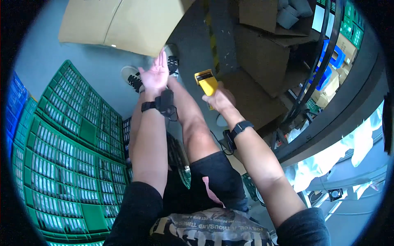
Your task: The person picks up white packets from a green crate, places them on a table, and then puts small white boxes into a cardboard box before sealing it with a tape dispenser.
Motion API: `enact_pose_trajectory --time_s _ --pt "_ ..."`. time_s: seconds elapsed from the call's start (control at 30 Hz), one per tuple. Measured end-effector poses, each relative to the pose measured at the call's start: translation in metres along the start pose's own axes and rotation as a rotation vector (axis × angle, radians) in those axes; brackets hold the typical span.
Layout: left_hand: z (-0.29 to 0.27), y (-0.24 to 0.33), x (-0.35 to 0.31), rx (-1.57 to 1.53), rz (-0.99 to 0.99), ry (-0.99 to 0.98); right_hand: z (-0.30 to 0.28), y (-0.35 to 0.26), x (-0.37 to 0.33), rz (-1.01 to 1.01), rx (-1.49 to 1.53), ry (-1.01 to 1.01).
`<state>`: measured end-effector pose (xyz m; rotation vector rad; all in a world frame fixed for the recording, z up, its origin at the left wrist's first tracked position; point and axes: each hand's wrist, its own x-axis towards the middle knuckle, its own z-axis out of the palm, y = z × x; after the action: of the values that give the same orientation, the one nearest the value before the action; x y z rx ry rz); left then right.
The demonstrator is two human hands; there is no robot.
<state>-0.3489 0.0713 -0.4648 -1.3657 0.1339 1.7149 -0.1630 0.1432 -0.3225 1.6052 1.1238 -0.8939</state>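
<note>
My left hand (156, 76) is palm up with its fingers stretched out. Its fingertips are at the lower corner of a large cardboard box (123, 24); whether they bear its weight I cannot tell. A seam runs across the box's face. In my right hand (220, 99) is a yellow tape dispenser (208, 85), gripped by its lower part, with its dark, metal-edged head pointing away from me. The dispenser is to the right of the box and apart from it. Both wrists carry black straps with small devices.
Green plastic crates (61, 164) are stacked along the left, with blue crates (16, 96) beyond them. Open brown cartons (262, 61) stand at the right, near a dark metal frame (328, 143). My shoes (132, 76) are on the grey floor beside yellow-black floor tape (213, 39).
</note>
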Motion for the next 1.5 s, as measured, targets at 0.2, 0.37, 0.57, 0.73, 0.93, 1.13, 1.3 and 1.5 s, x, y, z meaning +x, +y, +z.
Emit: enact_pose_trajectory --time_s 0.2,0.37,0.57,0.73,0.93,1.13,1.3,1.5 --pt "0.0 0.017 0.006 0.034 0.127 -0.085 -0.001 0.0 0.01 -0.051 -0.098 0.114" --pt "-0.019 -0.002 0.002 0.189 0.359 0.162 -0.014 -0.026 0.006 -0.151 0.011 0.053" --pt "0.016 -0.089 -0.004 0.669 0.556 0.171 -0.007 -0.011 0.018 -0.267 -0.128 0.15" --pt "0.042 -0.088 0.015 0.735 0.672 0.208 -0.013 -0.016 0.012 -0.229 -0.248 0.115" --pt "0.035 -0.079 0.016 0.778 0.72 0.194 -0.019 -0.021 0.014 -0.179 -0.256 0.156" --pt "0.045 -0.084 0.003 0.916 0.771 0.296 -0.021 -0.018 0.008 -0.213 -0.242 0.138" --pt "0.042 -0.095 -0.003 0.638 0.77 0.221 -0.021 -0.021 0.005 -0.271 -0.223 0.098" --pt "0.049 -0.096 0.01 0.201 0.751 0.141 -0.018 -0.007 0.012 -0.421 -0.208 0.119"
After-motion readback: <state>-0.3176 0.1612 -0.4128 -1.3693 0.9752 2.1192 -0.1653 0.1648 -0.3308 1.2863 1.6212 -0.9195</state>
